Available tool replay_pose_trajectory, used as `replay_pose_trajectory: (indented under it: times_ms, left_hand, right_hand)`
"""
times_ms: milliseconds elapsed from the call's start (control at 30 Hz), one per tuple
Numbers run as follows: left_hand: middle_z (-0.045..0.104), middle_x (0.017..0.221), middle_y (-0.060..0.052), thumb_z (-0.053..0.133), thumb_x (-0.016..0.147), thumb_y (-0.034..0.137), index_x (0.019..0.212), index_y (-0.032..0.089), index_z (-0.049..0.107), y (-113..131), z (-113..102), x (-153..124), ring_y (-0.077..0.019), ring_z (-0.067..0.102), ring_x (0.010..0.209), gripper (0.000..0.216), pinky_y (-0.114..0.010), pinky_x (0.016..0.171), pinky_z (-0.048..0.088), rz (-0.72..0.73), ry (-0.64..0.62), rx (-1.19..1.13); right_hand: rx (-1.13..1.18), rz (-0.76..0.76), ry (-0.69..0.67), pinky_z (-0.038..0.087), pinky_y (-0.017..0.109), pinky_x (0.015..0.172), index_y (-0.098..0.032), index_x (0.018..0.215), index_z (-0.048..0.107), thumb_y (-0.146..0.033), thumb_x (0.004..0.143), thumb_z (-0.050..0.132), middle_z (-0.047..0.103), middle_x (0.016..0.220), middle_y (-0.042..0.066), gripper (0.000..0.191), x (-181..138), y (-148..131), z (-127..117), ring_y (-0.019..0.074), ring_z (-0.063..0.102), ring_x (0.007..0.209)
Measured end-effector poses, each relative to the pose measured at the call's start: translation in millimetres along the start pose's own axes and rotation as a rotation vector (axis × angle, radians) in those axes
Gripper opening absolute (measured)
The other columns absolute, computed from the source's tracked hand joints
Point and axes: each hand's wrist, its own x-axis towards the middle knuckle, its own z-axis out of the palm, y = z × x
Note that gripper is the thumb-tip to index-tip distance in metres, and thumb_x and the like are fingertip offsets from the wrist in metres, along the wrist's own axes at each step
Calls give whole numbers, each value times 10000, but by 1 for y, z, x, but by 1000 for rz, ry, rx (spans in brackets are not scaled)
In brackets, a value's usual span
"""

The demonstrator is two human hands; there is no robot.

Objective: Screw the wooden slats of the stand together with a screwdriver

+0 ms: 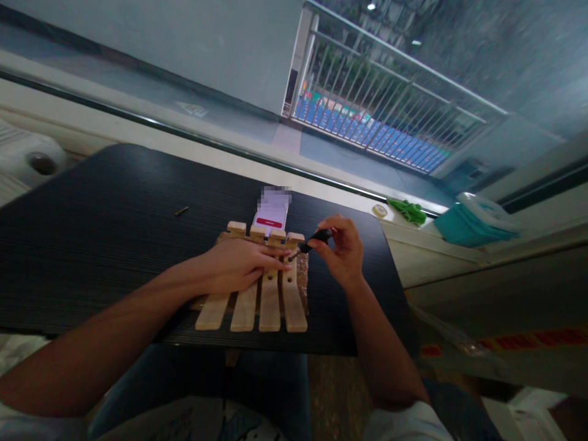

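My right hand [343,251] grips the black handle of a screwdriver [320,236]. Its shaft slants down to the left, and the tip meets the rightmost wooden slat near a dark hole. Several pale slats, notched at their far ends, lie side by side as one wooden piece [270,309]. Across its left and middle slats my left hand [233,264] lies flat, with fingers stretched out toward the screwdriver tip. Crinkled clear wrap [302,275] shows under the right edge of the slats. Part of the wood is hidden beneath my left hand.
A phone [272,211] lies just beyond the slats on the dark table [92,245]. A small thin piece [181,211] rests farther left. Along the window ledge are a tape roll [379,211], a green cloth [408,211] and a teal container [473,222].
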Motion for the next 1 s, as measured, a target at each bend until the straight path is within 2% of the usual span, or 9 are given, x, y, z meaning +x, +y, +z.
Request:
replay_pose_trajectory:
  times_ms: [233, 333, 433, 567, 767, 1000]
  left_hand:
    - [492, 1449, 62, 442, 900, 119, 1306, 358, 609, -2, 3, 0, -221, 549, 1286, 500, -394, 1075, 444, 18, 22, -3]
    - [506, 1440, 53, 441, 898, 118, 1304, 349, 614, -2, 3, 0, -219, 549, 1286, 498, -391, 1074, 446, 27, 31, -15]
    - [504, 1440, 63, 443, 900, 124, 1303, 363, 611, -2, 3, 0, -220, 556, 1279, 498, -393, 1076, 444, 13, 21, -14]
    - [498, 1445, 68, 456, 898, 123, 1301, 374, 610, 0, 1, 0, -216, 563, 1271, 500, -382, 1079, 440, -2, 13, -2]
    - [518, 1433, 55, 450, 906, 123, 1285, 351, 631, 1, -2, 0, -203, 551, 1283, 477, -360, 1087, 429, 14, 10, -10]
    - [518, 1436, 52, 440, 908, 124, 1287, 350, 629, 0, -1, 0, -213, 563, 1269, 480, -382, 1078, 436, 15, 10, -10]
  right_hand:
    - [-53, -11, -27, 450, 265, 540, -309, 1018, 625, -259, 805, 710, 592, 834, -32, 235, -1, -2, -2, 108, 522, 656]
    - [-57, 0, -69, 473, 283, 555, -301, 1072, 630, -279, 851, 642, 624, 864, -10, 222, -1, -4, -3, 124, 558, 688]
    - [-34, 30, -106, 499, 307, 604, -299, 1112, 628, -246, 892, 568, 689, 956, 14, 234, -1, -7, -6, 141, 620, 772]
    - [15, 108, -155, 511, 322, 637, -317, 1132, 620, -211, 892, 571, 742, 1044, 2, 267, -2, -9, -9, 138, 666, 808]
    - [69, 213, -157, 568, 351, 658, -310, 1143, 597, -270, 877, 592, 753, 1025, -4, 269, -3, -6, -9, 150, 709, 814]
    - [66, 206, -110, 555, 328, 608, -309, 1076, 614, -292, 829, 662, 722, 909, -16, 252, -3, -1, -8, 138, 677, 737]
